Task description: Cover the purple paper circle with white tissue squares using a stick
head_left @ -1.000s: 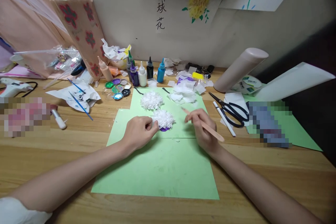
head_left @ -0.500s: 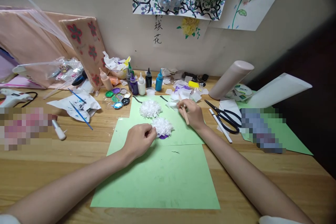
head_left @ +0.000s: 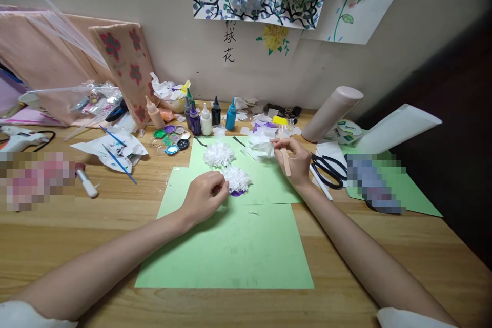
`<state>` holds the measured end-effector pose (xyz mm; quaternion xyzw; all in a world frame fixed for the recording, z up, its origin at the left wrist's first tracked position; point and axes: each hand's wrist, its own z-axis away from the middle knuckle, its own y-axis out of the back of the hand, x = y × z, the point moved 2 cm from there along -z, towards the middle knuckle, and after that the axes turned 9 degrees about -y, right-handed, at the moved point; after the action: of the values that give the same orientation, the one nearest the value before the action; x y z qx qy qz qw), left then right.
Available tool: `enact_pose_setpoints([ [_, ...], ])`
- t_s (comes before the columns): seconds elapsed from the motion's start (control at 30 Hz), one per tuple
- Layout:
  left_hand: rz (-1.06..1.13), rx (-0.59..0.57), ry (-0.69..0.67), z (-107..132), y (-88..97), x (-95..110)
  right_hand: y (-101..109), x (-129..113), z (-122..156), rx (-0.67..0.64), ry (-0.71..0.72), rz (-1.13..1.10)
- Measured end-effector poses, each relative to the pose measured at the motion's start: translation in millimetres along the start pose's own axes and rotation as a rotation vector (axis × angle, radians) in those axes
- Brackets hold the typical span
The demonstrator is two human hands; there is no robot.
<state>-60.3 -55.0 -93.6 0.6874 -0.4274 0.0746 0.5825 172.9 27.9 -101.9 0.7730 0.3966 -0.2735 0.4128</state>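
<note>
My right hand (head_left: 294, 162) holds a wooden craft stick (head_left: 285, 160) between closed fingers, beside a pile of thin white paper pieces (head_left: 262, 146). Two fluffy white paper flowers lie on green paper (head_left: 230, 246). The upper flower (head_left: 219, 155) is all white; the lower flower (head_left: 237, 179) shows a purple patch (head_left: 237, 193) at its near edge. My left hand (head_left: 205, 196) is closed at the left side of the lower flower, thumb and fingers together. Whether it pinches anything is hidden.
Paint bottles (head_left: 206, 120) and a paint palette (head_left: 172, 139) stand behind the paper. Brushes (head_left: 119, 164) rest on stained tissue at left. Black scissors (head_left: 329, 170), a white pen (head_left: 321, 183) and a leaning cylinder (head_left: 332, 113) are on the right.
My right hand has moved right, away from the white paper pieces, with the craft stick still in it. My left hand stays beside the lower flower. The whole view has shifted slightly.
</note>
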Motion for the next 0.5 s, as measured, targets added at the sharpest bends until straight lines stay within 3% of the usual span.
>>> enact_pose_setpoints([
  [0.13, -0.017, -0.028, -0.022, -1, -0.5, 0, 8, 3, 3, -0.038, 0.052, 0.092],
  [0.5, -0.034, -0.024, 0.01, -1, -0.8, -2, 28, 18, 3, 0.06, -0.119, 0.116],
])
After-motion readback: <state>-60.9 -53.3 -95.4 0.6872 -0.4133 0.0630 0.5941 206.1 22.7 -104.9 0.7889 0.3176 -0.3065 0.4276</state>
